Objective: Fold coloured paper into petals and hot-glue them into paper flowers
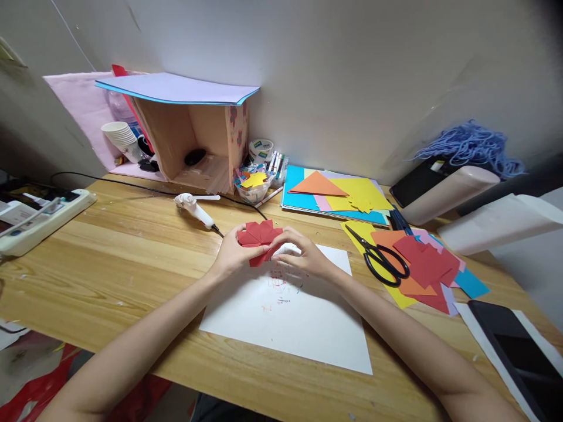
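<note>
A red folded paper flower [259, 233] with creased, pointed petals is held up above the top edge of a white sheet [281, 334]. My left hand [233, 252] grips it from the left, thumb across its lower front. On the right side, my right hand [301, 251] pinches the flower's edge between thumb and fingers, the fingers curved with a gap in the palm. Small coloured marks dot the white sheet beneath. Just beyond my left hand lies a white glue gun [196, 211] with a black cord.
Black-handled scissors [385, 262] rest on paper scraps [426, 264] at the right, near a dark phone [514, 346]. Behind are stacked coloured papers [299, 199], a bowl of cut pieces [255, 190] and an open cardboard box [189, 140]. A power strip [48, 223] sits far left.
</note>
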`<state>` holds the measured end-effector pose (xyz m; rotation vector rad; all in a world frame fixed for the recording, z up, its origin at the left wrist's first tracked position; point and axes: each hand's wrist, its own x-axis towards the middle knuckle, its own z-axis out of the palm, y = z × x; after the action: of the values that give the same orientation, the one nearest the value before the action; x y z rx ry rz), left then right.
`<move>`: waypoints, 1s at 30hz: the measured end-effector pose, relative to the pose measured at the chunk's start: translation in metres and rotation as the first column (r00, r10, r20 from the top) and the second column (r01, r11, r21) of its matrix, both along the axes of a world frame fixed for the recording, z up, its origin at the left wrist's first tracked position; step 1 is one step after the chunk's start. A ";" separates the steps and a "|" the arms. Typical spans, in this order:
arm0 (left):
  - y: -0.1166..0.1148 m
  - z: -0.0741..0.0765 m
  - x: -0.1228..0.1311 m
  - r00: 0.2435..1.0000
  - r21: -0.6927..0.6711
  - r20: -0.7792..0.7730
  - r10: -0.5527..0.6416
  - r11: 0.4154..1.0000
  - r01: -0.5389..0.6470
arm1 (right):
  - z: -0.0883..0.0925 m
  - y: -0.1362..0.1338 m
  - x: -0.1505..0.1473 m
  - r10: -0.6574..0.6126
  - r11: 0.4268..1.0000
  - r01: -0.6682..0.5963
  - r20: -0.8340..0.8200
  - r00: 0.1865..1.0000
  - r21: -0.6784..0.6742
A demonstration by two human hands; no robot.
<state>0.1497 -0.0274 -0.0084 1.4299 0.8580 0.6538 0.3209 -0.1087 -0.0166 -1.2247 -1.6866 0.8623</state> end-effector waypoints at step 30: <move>-0.007 -0.014 0.003 0.993 -0.021 0.116 0.020 1.000 -0.018 | -0.006 0.001 -0.014 -0.281 0.957 0.258 -0.208 0.937 -0.130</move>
<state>0.1524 -0.0343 -0.0228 1.3532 0.7851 0.7337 0.3071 -0.1076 -0.0223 -1.3363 -1.2720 0.8875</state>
